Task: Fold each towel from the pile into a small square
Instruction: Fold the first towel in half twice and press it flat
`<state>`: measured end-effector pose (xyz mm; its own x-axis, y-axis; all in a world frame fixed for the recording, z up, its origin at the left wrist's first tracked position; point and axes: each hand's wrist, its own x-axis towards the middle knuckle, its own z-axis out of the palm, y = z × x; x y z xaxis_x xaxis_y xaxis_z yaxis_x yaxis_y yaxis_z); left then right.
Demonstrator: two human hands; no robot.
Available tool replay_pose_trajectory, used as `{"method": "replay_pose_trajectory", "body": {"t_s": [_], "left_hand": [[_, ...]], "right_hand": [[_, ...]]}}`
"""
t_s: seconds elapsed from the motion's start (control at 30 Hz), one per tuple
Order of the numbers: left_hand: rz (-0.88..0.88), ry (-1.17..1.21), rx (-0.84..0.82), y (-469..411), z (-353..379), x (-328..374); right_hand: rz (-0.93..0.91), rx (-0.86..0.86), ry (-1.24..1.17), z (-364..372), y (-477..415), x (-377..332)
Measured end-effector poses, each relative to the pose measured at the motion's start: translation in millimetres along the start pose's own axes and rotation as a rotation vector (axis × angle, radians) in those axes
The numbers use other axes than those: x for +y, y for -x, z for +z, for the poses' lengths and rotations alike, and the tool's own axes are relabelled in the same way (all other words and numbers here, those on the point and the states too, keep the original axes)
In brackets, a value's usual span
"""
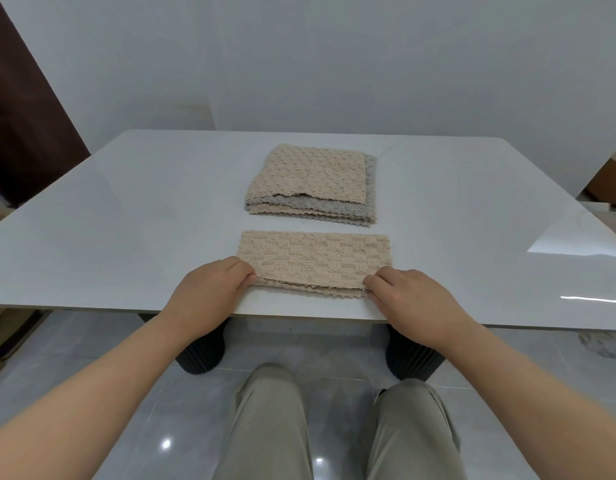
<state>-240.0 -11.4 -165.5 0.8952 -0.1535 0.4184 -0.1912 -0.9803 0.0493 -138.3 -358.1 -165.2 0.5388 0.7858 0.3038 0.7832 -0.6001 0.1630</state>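
Beige towel (313,259), folded to long strip, lay near front edge of white table (126,220). Left hand (209,289) pinched near-left corner; right hand (414,299) pinched near-right corner, fingers curled on fabric. Towel pile (310,183), beige and grey, sat just beyond.

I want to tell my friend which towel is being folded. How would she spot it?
Find the big white table. Near its front edge lies a beige towel, folded into a long flat strip, with the left hand and the right hand at its two near corners. The pile behind it is thicker, squarer, and has grey layers showing.
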Motion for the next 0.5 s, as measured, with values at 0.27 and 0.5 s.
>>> {"method": "replay_pose_trajectory", "body": {"t_s": [0.27, 0.5], "left_hand": [[-0.236, 0.104, -0.069, -18, -4, 4], [-0.039, -0.003, -0.098, -10, -5, 2]], "right_hand": [[0.024, -0.089, 0.072, -14, -10, -5], [0.120, -0.170, 0.051, -17, -9, -6]]}}
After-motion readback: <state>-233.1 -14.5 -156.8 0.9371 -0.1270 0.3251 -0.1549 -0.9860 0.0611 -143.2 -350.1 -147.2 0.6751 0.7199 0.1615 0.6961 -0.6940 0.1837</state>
